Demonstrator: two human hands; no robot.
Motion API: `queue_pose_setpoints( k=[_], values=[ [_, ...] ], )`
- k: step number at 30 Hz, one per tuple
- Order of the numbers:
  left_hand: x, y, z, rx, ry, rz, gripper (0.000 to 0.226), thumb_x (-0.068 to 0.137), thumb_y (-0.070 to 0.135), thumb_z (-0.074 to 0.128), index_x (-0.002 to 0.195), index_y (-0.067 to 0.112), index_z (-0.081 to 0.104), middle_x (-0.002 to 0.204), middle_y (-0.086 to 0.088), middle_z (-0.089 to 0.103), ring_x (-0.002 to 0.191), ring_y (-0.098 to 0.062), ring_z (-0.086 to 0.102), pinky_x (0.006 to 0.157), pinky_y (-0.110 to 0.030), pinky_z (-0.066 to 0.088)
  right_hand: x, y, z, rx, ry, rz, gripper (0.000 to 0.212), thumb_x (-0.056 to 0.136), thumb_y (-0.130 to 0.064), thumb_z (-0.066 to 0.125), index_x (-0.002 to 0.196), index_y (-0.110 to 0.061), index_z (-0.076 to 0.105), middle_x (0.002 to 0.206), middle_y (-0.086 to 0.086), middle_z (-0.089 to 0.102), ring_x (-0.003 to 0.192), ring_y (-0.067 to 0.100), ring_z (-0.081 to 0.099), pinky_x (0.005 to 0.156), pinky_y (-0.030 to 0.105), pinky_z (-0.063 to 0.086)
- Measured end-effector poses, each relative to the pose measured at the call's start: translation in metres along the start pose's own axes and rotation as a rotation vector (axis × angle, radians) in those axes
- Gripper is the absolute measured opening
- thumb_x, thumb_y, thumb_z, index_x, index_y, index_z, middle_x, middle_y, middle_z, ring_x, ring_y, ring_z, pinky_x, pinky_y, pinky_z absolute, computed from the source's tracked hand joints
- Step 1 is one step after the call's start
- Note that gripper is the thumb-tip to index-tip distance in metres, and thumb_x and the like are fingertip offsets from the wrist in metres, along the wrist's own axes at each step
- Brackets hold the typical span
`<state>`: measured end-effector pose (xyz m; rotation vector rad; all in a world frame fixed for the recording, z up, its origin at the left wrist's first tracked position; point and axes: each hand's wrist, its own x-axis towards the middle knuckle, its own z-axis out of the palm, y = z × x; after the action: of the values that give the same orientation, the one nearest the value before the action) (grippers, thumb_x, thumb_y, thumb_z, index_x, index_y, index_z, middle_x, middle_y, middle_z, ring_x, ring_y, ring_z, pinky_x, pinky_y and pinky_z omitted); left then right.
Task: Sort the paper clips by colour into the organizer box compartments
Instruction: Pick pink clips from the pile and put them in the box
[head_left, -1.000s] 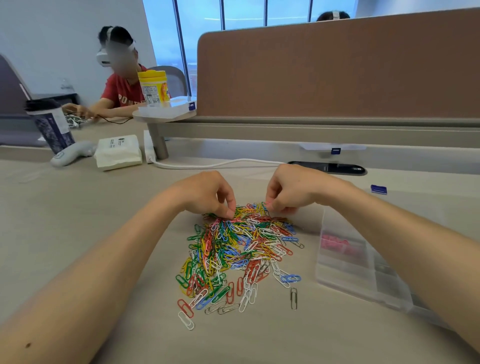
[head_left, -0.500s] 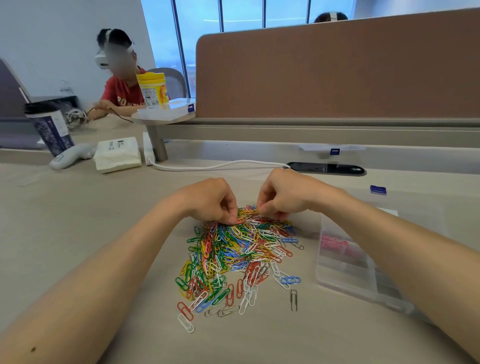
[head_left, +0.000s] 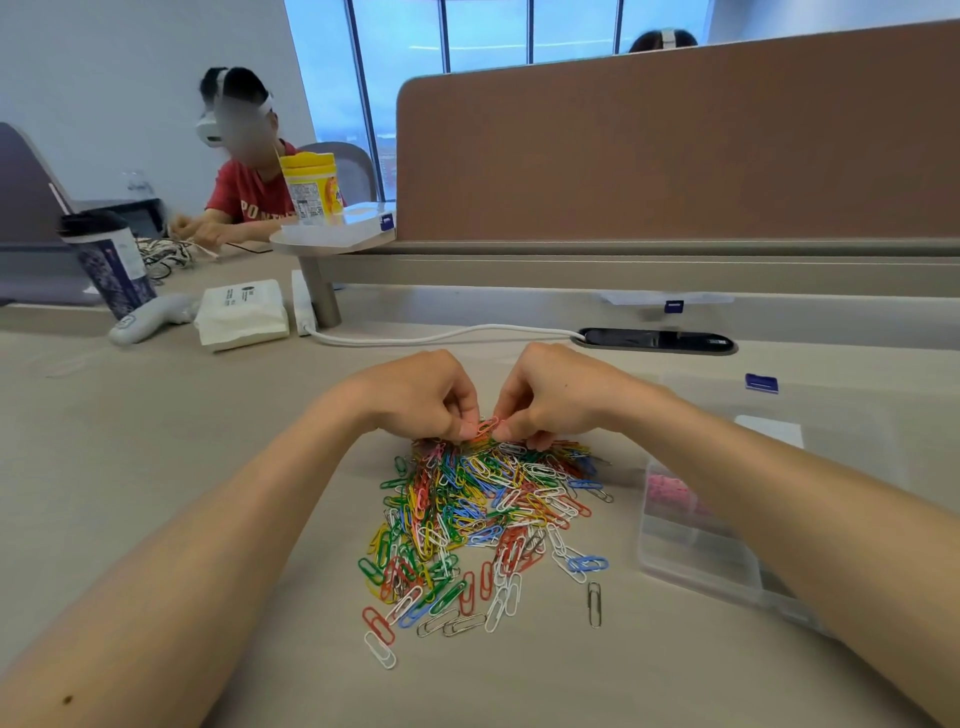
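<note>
Leftmost, the print on the white tissue pack and yellow canister is being rendered too small to read. A pinkish paper clip is being pinched by the left hand and right hand, above the far edge of the multicoloured clip pile. Pink clips are being held in the clear organizer box.

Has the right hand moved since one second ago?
Yes. The right hand shifted a little left, away from the black cable slot and toward the left hand; both now pinch one paper clip.
</note>
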<state>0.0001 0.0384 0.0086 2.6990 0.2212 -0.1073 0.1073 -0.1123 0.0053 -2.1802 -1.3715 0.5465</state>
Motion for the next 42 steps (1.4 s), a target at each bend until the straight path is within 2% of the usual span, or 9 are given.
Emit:
queue_pose_setpoints(
  k=[5,9,15,18,21,26,30,36,42],
  values=[
    [0.0,0.002,-0.001,0.024,0.035,-0.004,0.016,0.083,0.011,0.071,0.074,0.025,0.07,0.06,0.015,0.064,0.053,0.005,0.055,0.057,-0.013,0.044,0.0,-0.003,0.001,0.104,0.038,-0.006,0.007,0.08,-0.013,0.08,0.085,-0.01,0.076,0.058,-0.003,0.068,0.054,0.011,0.067,0.058,0.023,0.058],
    [-0.002,0.004,-0.003,0.013,0.038,-0.006,0.014,0.082,0.013,0.075,0.075,0.024,0.071,0.065,0.012,0.068,0.057,0.002,0.059,0.06,-0.015,0.047,0.001,-0.005,0.004,0.105,0.069,0.02,0.002,0.083,-0.012,0.077,0.082,-0.011,0.077,0.064,0.004,0.071,0.058,0.016,0.07,0.066,0.032,0.061],
    [-0.009,-0.007,-0.014,-0.005,-0.051,-0.228,0.008,0.081,0.015,0.077,0.087,0.009,0.076,0.077,-0.004,0.074,0.066,-0.013,0.064,0.068,-0.028,0.057,-0.001,-0.001,-0.001,0.036,0.107,0.05,0.01,0.083,-0.016,0.077,0.073,-0.014,0.075,0.052,-0.002,0.066,0.047,0.011,0.063,0.049,0.021,0.048],
    [-0.008,-0.007,-0.01,-0.004,-0.124,-0.333,0.02,0.082,0.023,0.077,0.088,0.005,0.075,0.067,-0.002,0.07,0.052,-0.007,0.059,0.051,-0.016,0.049,-0.001,0.0,0.0,0.039,0.1,0.056,0.01,0.083,-0.015,0.077,0.074,-0.013,0.076,0.055,-0.002,0.067,0.051,0.014,0.066,0.051,0.023,0.053],
    [-0.004,-0.006,-0.005,-0.004,-0.128,-0.378,0.021,0.083,0.025,0.076,0.085,0.005,0.072,0.061,0.0,0.067,0.048,-0.006,0.057,0.048,-0.016,0.047,-0.003,-0.001,0.002,0.039,0.093,0.063,0.008,0.084,-0.016,0.077,0.077,-0.013,0.076,0.059,-0.001,0.069,0.049,0.01,0.066,0.048,0.02,0.05],
    [-0.006,-0.009,-0.004,0.037,-0.124,-0.343,0.009,0.086,0.02,0.073,0.082,0.011,0.073,0.057,0.005,0.064,0.05,-0.007,0.055,0.06,-0.021,0.049,-0.005,-0.002,0.002,0.039,0.083,0.06,0.008,0.084,-0.018,0.077,0.078,-0.013,0.076,0.066,0.002,0.072,0.051,0.009,0.066,0.051,0.02,0.053],
    [-0.009,-0.012,-0.01,-0.018,-0.102,-0.309,0.01,0.085,0.019,0.074,0.087,0.01,0.076,0.061,0.003,0.066,0.055,-0.008,0.055,0.056,-0.021,0.046,-0.007,0.001,-0.001,0.01,0.093,0.048,0.009,0.084,-0.02,0.077,0.081,-0.011,0.077,0.066,0.003,0.073,0.053,0.01,0.066,0.058,0.026,0.057],
    [-0.016,-0.011,-0.016,-0.164,-0.086,-0.238,0.017,0.087,0.002,0.062,0.079,0.015,0.069,0.062,0.001,0.063,0.056,-0.007,0.053,0.053,-0.018,0.043,-0.013,0.001,-0.008,0.022,0.091,0.035,0.013,0.083,-0.021,0.078,0.071,-0.016,0.075,0.056,0.001,0.068,0.047,0.009,0.06,0.052,0.019,0.048],
    [-0.015,-0.004,-0.014,-0.367,-0.077,-0.124,0.022,0.087,-0.009,0.053,0.08,0.008,0.065,0.059,0.001,0.06,0.057,-0.01,0.053,0.054,-0.021,0.042,-0.025,0.004,-0.023,0.098,0.082,0.068,0.008,0.082,-0.017,0.078,0.076,-0.012,0.077,0.067,0.006,0.072,0.052,0.011,0.064,0.058,0.023,0.055]
  ],
)
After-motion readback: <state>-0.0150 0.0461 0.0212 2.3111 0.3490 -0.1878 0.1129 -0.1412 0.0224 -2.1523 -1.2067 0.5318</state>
